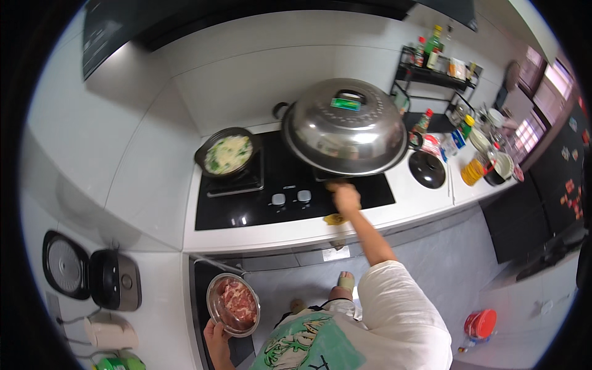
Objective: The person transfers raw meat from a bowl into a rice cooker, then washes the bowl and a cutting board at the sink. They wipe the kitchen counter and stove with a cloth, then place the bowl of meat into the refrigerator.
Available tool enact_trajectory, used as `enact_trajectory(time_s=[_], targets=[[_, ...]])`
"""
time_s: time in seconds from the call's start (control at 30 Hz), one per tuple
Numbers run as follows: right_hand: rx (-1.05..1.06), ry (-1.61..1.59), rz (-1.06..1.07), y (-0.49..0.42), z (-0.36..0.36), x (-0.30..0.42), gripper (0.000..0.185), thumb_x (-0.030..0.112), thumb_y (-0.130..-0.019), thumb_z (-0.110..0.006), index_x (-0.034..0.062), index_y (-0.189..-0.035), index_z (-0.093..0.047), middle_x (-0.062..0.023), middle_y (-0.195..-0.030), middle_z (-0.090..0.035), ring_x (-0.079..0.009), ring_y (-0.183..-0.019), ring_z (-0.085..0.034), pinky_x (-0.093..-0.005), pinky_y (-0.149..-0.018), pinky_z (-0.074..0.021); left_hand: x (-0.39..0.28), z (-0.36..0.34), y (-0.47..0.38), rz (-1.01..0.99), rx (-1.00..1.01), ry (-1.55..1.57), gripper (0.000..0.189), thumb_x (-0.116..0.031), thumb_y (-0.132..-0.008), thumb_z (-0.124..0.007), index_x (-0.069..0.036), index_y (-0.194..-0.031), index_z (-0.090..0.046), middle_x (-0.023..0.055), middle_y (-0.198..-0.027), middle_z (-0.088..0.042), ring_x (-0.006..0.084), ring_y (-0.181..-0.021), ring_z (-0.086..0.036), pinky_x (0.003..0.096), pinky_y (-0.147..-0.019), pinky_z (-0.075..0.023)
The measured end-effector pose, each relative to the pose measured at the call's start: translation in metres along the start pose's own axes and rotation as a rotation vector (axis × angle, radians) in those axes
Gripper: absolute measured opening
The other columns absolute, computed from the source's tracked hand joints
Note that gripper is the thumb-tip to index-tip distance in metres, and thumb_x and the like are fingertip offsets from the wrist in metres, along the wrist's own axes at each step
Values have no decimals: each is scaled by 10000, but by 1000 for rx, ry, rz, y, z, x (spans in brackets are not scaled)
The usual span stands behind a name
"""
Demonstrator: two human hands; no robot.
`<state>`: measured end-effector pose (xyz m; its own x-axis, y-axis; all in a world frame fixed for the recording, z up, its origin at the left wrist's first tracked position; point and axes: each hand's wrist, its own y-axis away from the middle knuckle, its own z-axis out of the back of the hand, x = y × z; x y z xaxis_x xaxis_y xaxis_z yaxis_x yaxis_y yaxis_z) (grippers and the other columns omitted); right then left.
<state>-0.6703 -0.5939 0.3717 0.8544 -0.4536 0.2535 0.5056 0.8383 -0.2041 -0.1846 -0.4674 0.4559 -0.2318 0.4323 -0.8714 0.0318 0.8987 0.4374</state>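
My left hand (217, 335) grips the rim of a round bowl (217, 312), tilted towards me. Raw meat (239, 300) lies in it. Over the black glass cooktop (296, 162), motion blurs my right hand (347, 200) just below the front of a large wok. Something brownish shows at its fingertips; whether the fingers hold it, I cannot tell. A domed steel lid (344, 134) with a dark handle (349, 95) covers the wok and hides what is inside. On the left burner sits a small dark pot (200, 159) holding pale food with green bits (229, 154).
Two control knobs (291, 198) sit at the cooktop's front middle. A yellow item (335, 219) lies on the counter's front edge. Right of the wok are a black lid (427, 169), an oil bottle (472, 172) and a black rack (434, 77). An open rice cooker (115, 280) stands at left.
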Motion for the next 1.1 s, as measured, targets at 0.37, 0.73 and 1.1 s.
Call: enact_trajectory(time_s=[0.37, 0.73, 1.1], targets=[[-162, 158, 181, -11, -13, -148, 339, 114, -707, -510, 253, -1003, -600, 47, -1011, -531, -200, -813, -460, -341, -648, -380, 20, -183, -14, 12, 172, -89, 94, -87, -821, -462, -27, -844, -531, 9, -728, -574, 47, -562, -528, 163, -473, -435], [-109, 191, -21, 42, 48, -296, 354, 105, -732, -463, 227, -1042, -582, -19, -1185, -469, -213, -802, -471, -366, -693, -347, 53, -314, 1, 93, 444, -59, 78, -97, -820, -486, -29, -826, -524, 7, -674, -547, 47, -540, -504, 164, -483, -413], [193, 77, 15, 58, 99, -328, 628, 149, -659, -562, 222, -1252, -371, -123, -1293, -321, -368, -1042, -419, -526, -887, -304, 56, -345, -60, 135, 799, -348, 126, -110, -825, -461, -18, -862, -539, 20, -744, -577, 68, -624, -538, 193, -546, -448]])
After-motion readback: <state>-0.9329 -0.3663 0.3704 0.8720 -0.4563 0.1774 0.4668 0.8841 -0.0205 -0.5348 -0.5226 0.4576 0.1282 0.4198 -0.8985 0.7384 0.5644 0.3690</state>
